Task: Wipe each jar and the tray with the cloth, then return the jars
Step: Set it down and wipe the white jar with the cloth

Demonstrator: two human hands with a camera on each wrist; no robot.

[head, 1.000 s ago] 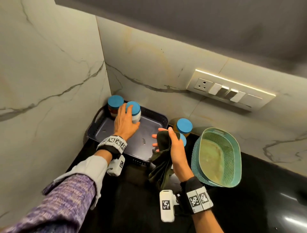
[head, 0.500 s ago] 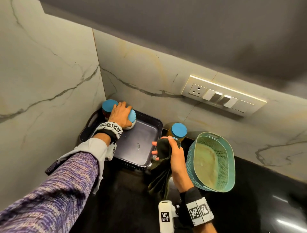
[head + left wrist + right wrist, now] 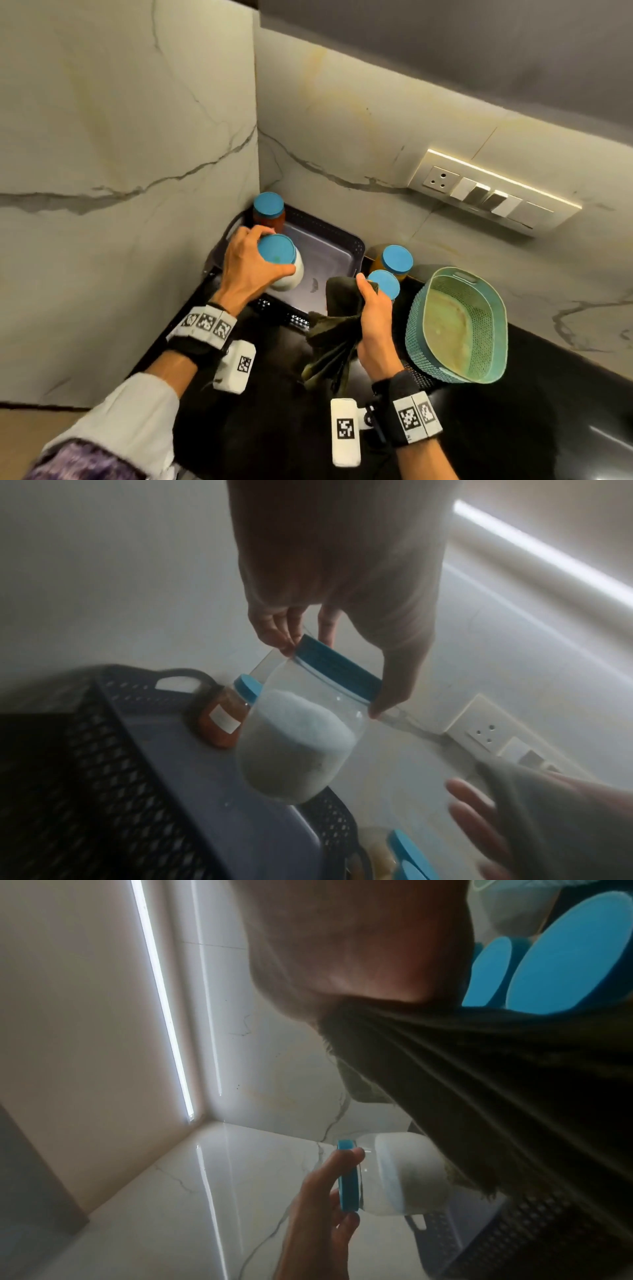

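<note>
Seen from the head camera, the left hand (image 3: 251, 265) at centre frame grips the blue lid of a jar of white powder (image 3: 286, 270), fingers curled round the rim, holding it tilted above the dark perforated tray (image 3: 337, 240). A jar with red contents (image 3: 269, 214) stands in the tray's far corner, by the marble wall. Right of the tray, two more blue-lidded jars (image 3: 397, 260) stand on the black counter beside a teal basket (image 3: 459, 325). The right hand (image 3: 375, 325) clutches a dark green cloth (image 3: 337, 329), which hangs down from its closed fingers.

Looking from the left wrist, the fingertips (image 3: 387, 704) pinch the white jar's lid at mid-frame, the jar clear of the tray floor; the cloth-draped right hand (image 3: 534, 821) shows at lower right.

Through the right wrist camera, the cloth (image 3: 479, 1096) fills the right half, bunched under the palm; at bottom centre the left hand's fingers (image 3: 329, 1175) hold the white jar's lid.
</note>
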